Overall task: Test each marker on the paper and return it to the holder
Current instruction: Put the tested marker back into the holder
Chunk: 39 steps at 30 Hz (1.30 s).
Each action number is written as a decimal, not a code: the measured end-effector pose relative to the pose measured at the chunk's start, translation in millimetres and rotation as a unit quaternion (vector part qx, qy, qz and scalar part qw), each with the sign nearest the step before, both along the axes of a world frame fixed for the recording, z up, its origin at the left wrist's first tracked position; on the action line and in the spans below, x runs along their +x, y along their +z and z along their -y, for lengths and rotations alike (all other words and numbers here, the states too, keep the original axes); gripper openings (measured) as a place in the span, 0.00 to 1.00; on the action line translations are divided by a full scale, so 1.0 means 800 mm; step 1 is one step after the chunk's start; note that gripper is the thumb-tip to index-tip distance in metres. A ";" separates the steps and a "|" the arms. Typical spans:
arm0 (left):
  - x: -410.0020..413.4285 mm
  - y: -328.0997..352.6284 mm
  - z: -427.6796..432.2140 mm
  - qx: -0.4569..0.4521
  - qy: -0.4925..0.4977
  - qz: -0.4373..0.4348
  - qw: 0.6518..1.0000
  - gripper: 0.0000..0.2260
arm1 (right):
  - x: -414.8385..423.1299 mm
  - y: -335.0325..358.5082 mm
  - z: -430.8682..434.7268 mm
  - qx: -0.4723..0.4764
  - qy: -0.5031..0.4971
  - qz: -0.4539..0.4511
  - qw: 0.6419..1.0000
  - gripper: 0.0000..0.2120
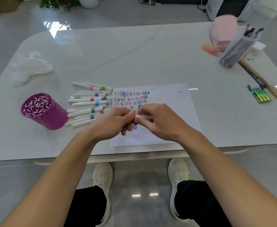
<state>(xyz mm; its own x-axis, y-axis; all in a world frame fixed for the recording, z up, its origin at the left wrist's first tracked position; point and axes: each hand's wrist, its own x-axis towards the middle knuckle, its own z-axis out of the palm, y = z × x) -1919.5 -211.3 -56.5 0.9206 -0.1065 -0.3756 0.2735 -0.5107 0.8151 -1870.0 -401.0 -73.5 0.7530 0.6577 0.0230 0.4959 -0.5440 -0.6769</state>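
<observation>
The marker (144,116) sat between my hands over the paper (167,102): right hand (159,123) gripped its barrel, left hand (115,123) pinched its pink end. A crooked tug there might have smeared ink across my fingers. The holder (43,112) stood well left of my left hand.

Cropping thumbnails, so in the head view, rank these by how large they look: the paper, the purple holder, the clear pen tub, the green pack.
1. paper
2. purple holder
3. clear pen tub, close behind the holder; it stands farther off, so true size is unsure
4. green pack
</observation>
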 end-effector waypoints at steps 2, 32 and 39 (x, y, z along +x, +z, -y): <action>0.000 -0.004 -0.001 0.017 -0.016 -0.009 1.000 0.16 | 0.000 -0.005 0.005 -0.022 0.004 -0.011 1.000 0.13; -0.007 -0.032 -0.001 0.018 -0.077 0.020 0.997 0.18 | -0.017 -0.033 0.007 -0.088 0.046 0.023 0.995 0.22; -0.016 -0.033 0.004 0.037 -0.033 0.073 0.996 0.16 | -0.016 -0.036 0.007 -0.086 0.012 0.072 0.994 0.24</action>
<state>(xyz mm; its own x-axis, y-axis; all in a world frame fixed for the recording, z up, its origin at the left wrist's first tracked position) -1932.6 -214.7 -82.7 0.9579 -0.1455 -0.2477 0.1192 -0.5833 0.8034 -1883.1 -406.3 -102.4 0.7346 0.6783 0.0155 0.5943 -0.6324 -0.4968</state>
